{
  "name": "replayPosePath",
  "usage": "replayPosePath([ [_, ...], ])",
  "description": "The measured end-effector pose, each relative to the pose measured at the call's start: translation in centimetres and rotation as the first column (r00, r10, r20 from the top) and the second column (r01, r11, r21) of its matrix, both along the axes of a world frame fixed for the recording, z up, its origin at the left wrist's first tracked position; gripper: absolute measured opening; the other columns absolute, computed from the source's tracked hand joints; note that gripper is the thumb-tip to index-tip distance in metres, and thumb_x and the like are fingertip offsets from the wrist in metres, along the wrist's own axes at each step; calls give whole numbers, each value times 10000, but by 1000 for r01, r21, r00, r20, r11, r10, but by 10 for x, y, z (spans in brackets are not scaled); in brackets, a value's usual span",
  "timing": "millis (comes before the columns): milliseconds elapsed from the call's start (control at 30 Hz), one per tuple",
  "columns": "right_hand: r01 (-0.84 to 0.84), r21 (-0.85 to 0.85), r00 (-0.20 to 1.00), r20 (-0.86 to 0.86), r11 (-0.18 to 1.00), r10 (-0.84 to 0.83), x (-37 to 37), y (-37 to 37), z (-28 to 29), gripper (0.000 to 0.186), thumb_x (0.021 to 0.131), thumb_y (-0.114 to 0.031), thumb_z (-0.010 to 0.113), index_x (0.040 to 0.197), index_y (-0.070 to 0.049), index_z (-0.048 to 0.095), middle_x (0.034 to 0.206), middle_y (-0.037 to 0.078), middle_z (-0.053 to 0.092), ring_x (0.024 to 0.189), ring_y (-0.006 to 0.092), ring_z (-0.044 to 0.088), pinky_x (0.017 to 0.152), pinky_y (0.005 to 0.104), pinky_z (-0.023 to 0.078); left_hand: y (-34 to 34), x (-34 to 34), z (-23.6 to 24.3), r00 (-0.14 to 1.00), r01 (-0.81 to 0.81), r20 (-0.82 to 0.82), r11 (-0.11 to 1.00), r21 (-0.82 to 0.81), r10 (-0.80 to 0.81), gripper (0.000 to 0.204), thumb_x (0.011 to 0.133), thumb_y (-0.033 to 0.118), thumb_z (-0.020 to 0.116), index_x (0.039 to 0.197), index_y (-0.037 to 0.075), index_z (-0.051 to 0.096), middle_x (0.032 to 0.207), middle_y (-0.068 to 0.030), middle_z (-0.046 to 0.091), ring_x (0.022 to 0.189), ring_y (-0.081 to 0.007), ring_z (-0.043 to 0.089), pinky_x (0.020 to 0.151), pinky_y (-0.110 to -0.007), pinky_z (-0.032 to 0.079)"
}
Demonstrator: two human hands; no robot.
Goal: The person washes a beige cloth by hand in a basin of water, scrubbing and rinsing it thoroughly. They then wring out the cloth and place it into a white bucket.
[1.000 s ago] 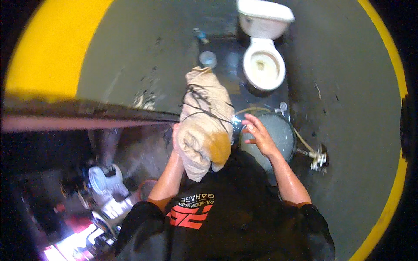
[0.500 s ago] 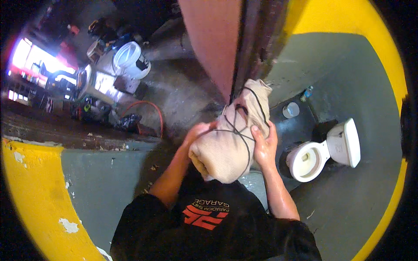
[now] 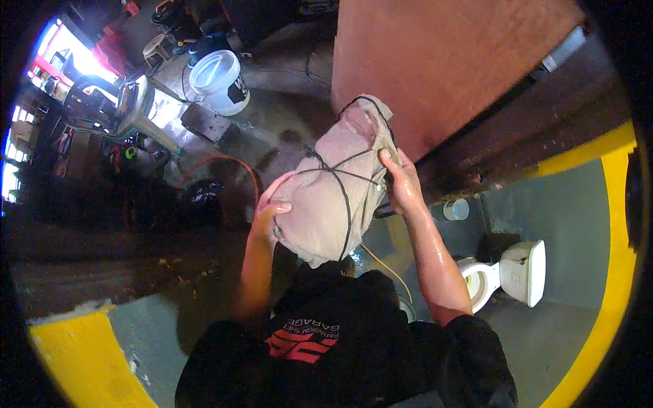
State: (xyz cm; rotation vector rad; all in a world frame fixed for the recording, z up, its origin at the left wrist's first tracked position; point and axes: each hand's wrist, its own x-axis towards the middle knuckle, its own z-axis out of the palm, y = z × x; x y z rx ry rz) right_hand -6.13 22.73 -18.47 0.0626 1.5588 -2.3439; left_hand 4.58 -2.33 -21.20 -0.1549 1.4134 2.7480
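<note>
A beige cloth bundle (image 3: 320, 211) is carried in front of my chest, wrapped in a thin black cord (image 3: 335, 169) that crosses itself on the upper side. My left hand (image 3: 271, 205) grips its near left side, thumb lying on the cloth. On the far right side my right hand (image 3: 403, 182) holds it with the thumb on top and the fingers tucked behind. The bundle tilts, its narrower end pointing away from me. What lies inside the cloth is hidden.
A reddish-brown door (image 3: 435, 68) and a dark frame (image 3: 517, 129) stand ahead and right. Beyond, at left, are a white bucket (image 3: 235, 95), a plastic chair (image 3: 141, 102) and a red hose (image 3: 235, 162). A toilet (image 3: 524, 272) and small pail (image 3: 456, 209) are at right.
My body has moved forward into the doorway, and the door now fills more of the view. The toilet has slid lower in view. Both hands keep hold of the bundle.
</note>
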Motion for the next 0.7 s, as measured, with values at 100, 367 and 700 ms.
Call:
replayPosePath([
  [100, -49, 107, 997, 63, 993, 42, -38, -7, -33, 613, 881, -418, 641, 1317, -28, 459, 1157, 123, 601, 988, 235, 590, 901, 386, 455, -19, -21, 6, 991, -124, -42, 992, 35, 125, 804, 608, 177, 593, 1360, -40, 414, 1261, -183, 562, 1158, -288, 555, 1024, -363, 405],
  [367, -330, -262, 914, 151, 907, 376, -77, -112, -17, 738, 905, -639, 425, 1406, -100, 370, 1406, 146, 428, 1291, 290, 427, 1070, 482, 342, -64, -48, 19, 975, -165, -56, 877, 451, 213, 715, 711, 218, 526, 1364, -46, 402, 1357, -213, 490, 1232, -333, 498, 1075, -415, 362],
  [700, -535, -207, 811, 148, 819, 567, -180, -255, -55, 306, 868, -149, 537, 1167, -88, 563, 1141, 67, 604, 1066, 208, 587, 924, 370, 485, -148, -77, -109, 806, -591, 341, 649, 478, 483, 561, 809, 288, 560, 1284, -3, 502, 1167, -157, 616, 1040, -307, 612, 946, -427, 481],
])
